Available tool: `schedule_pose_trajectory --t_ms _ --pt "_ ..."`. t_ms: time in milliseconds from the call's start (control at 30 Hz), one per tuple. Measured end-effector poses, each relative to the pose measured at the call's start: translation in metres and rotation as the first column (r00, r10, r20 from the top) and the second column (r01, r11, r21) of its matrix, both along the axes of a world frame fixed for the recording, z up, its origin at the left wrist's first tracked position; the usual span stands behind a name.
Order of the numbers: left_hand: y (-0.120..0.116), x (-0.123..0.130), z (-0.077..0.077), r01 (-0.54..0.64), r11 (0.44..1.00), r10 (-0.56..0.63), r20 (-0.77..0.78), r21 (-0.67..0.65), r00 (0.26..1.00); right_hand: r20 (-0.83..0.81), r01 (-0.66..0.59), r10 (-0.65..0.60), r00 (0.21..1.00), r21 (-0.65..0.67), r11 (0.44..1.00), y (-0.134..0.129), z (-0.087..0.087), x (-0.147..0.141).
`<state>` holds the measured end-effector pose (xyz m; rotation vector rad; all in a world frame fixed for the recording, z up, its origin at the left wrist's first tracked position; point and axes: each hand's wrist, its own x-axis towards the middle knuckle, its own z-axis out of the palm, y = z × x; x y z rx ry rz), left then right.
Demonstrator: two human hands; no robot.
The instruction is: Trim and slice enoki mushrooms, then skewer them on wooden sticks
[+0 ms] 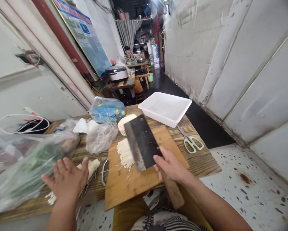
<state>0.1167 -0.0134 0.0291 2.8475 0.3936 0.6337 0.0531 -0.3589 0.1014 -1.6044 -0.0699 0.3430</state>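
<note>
My right hand (169, 163) grips a cleaver by its wooden handle (174, 192). The dark cleaver blade (145, 139) is raised over a wooden cutting board (131, 189) and hides part of it. Beside the blade, on the board, lies a bunch of enoki mushrooms (124, 154), with loose strands around it. A second pale bunch of enoki (126, 122) sits just behind. To the left, my left hand (68, 176) has its fingers spread over more enoki (93, 166) on the table; whether it touches them I cannot tell.
A white plastic tray (164, 109) stands at the table's back right, with green-handled scissors (192, 142) near it. Plastic bags, one with green vegetables (35, 163) and one blue and yellow (107, 110), line the left and back. A rice cooker (117, 73) and a person are farther off.
</note>
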Motion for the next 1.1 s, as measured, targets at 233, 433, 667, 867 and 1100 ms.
schedule_pose_trajectory --t_ms 233,433,667,867,1100 --pt "-0.146 0.026 0.015 0.505 0.863 -0.506 -0.038 -0.024 0.862 -0.088 0.151 -0.148 0.985 0.028 0.988 -0.051 -0.036 -0.006" --pt "-0.181 0.038 -0.019 0.59 0.807 -0.587 -0.068 0.029 0.807 -0.104 0.126 -0.12 0.987 0.055 0.991 -0.054 -0.045 0.006" --pt "-0.173 0.051 0.001 0.647 0.76 -0.639 -0.103 0.07 0.762 -0.146 0.06 -0.047 0.988 0.082 0.995 -0.053 -0.046 0.016" --pt "-0.175 0.05 0.004 0.651 0.759 -0.645 -0.121 0.007 0.754 -0.195 0.077 -0.054 0.979 0.11 0.991 -0.05 -0.048 0.015" --pt "-0.168 0.052 -0.001 0.649 0.761 -0.641 -0.175 -0.018 0.747 -0.209 0.035 -0.018 0.978 0.076 0.997 -0.052 -0.045 0.015"
